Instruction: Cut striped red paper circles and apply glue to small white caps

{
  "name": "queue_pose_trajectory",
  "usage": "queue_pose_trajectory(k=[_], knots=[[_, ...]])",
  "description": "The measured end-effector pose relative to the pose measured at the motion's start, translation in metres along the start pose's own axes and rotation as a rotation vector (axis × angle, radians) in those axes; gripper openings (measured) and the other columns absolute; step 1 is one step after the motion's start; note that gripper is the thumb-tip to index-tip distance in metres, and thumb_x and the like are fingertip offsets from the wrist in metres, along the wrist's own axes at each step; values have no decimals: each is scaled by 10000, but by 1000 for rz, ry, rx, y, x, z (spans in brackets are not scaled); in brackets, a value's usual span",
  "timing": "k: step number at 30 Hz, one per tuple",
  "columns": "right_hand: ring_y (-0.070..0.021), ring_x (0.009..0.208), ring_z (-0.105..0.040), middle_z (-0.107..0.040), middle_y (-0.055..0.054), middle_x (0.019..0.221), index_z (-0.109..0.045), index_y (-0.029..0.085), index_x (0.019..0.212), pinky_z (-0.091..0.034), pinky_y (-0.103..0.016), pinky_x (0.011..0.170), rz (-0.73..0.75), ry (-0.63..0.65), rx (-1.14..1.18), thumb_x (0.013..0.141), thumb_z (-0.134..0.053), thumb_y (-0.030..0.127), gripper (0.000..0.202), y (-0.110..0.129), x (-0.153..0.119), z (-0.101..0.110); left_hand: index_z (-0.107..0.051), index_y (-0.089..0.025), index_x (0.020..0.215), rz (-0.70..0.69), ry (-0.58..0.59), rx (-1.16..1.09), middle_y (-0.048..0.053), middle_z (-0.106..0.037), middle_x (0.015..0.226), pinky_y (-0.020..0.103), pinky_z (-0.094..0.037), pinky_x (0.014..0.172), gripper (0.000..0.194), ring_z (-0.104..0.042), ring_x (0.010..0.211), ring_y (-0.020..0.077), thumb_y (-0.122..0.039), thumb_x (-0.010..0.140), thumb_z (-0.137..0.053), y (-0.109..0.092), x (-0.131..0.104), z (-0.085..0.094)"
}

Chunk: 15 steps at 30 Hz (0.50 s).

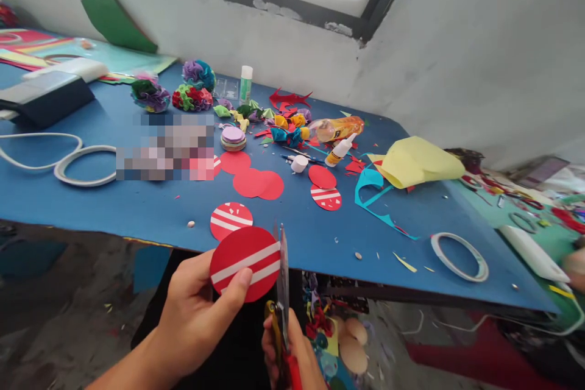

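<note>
red disc in pinched left hand

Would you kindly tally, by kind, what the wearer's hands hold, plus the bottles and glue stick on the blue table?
Striped red disc, in left hand: 1
Scissors, in right hand: 1
Clear bottle, white bottle: 2
Glue stick: 1
Total: 5

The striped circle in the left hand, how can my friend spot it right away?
Find the blue table, then the middle of its near edge. There, the left hand holds the striped circle, red with white bands, beside the scissors. Unlike the other red circles, which lie on the table, this one is held up.
</note>
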State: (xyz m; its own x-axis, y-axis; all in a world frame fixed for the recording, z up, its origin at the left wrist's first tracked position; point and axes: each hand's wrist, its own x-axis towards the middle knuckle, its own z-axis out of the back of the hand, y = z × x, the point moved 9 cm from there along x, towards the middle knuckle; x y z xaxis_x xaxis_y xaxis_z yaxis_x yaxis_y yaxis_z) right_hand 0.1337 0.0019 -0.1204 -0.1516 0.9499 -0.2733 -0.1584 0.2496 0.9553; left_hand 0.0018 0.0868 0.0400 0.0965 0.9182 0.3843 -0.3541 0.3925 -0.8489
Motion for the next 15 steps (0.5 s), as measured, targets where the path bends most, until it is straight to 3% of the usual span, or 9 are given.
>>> queue_pose_trajectory(k=[4, 10, 15], knots=[[-91, 435, -403, -435, 39, 598, -466, 223, 962, -364, -179, 367, -2, 39, 37, 673, -368, 821, 672, -5, 1, -3, -560, -181, 543, 6, -6, 4, -55, -516, 433, 170, -352, 347, 228, -456, 362, 78, -210, 769, -566, 0, 2, 4], [-60, 384, -296, -380, 70, 577, -421, 227, 958, -269, -170, 306, 96, 87, 112, 430, -465, 903, 859, -4, 2, -8, -604, -192, 632, -30, 54, -70, -75, -551, 480, 144, -339, 344, 148, -455, 365, 54, -136, 762, -562, -3, 7, 2], [-66, 383, -313, -394, 60, 579, -427, 228, 949, -282, -179, 318, 59, 92, 92, 453, -353, 936, 868, 0, 0, -10, -604, -204, 673, -44, 88, -86, -85, -587, 546, 126, -358, 372, 136, -482, 403, 44, -111, 765, -566, -1, 7, 3]])
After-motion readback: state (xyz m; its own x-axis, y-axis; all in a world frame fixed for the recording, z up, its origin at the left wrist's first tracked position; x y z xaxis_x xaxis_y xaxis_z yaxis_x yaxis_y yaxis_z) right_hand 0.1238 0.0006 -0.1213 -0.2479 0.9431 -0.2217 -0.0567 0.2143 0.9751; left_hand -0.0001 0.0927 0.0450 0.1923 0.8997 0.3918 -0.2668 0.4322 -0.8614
